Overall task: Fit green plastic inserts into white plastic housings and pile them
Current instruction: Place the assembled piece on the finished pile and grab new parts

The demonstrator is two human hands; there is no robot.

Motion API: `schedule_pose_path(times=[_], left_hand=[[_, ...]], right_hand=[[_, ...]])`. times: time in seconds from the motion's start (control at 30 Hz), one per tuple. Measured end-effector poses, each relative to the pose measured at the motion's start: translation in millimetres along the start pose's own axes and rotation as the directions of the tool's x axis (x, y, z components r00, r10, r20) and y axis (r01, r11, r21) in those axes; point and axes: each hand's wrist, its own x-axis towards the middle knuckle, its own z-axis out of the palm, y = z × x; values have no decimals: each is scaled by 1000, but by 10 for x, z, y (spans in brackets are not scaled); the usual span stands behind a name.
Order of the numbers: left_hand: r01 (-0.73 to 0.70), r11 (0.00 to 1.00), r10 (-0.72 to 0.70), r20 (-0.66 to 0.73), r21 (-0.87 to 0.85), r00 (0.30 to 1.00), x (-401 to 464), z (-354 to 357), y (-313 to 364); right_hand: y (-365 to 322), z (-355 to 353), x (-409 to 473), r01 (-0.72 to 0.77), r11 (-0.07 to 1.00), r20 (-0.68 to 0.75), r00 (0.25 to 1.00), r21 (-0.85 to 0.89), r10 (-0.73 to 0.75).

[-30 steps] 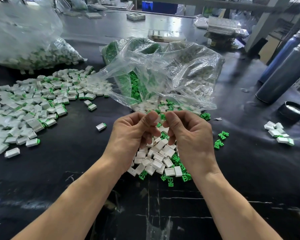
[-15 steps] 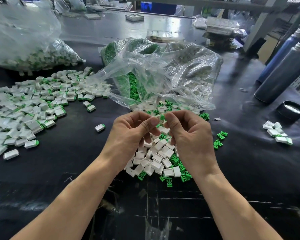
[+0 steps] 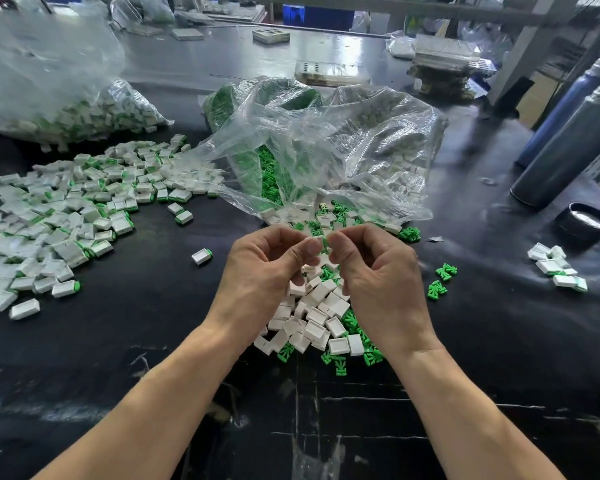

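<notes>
Fitting was mid-run. Finished pile [image 3: 59, 216] of white housings with green ends spread wide on the left of the tabletop [image 3: 146, 334], a lone done piece [image 3: 201, 256] lay between it and the hands, and a small cluster [image 3: 558, 268] sat far right. Plenty left: loose white housings [image 3: 316, 317] and green inserts [image 3: 338, 365] heaped under the hands, more spilling from the clear bag [image 3: 326, 147], a few stray inserts [image 3: 442, 278] just right of it.

Left hand [image 3: 260, 275] and right hand [image 3: 378, 275] met thumb to thumb above the heap, fingers curled in, clamped on a small part between them; only a sliver of green showed at the thumbs, so which hand held housing and which held insert I couldn't tell. My read: one insert being pressed home.

Versus a second before: thumbs had drawn slightly apart at the tips, otherwise same pose, same spot; piles unchanged, no new piece dropped.
</notes>
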Motion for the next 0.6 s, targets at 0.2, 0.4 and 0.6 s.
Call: schedule_pose_path(times=[0.2,0.4,0.6], left_hand=[[-12,1000,12,-7,-18,1000,-7,-4,29],[-13,1000,13,-22,-20,1000,-9,-4,40],[-80,994,82,-17,75,997,-13,-10,44]], right_hand=[[-33,1,5,-23,990,52,999,138,16],[-30,18,-7,-24,989,36,999,147,19],[-11,-24,0,-41,999,52,998,4,41]])
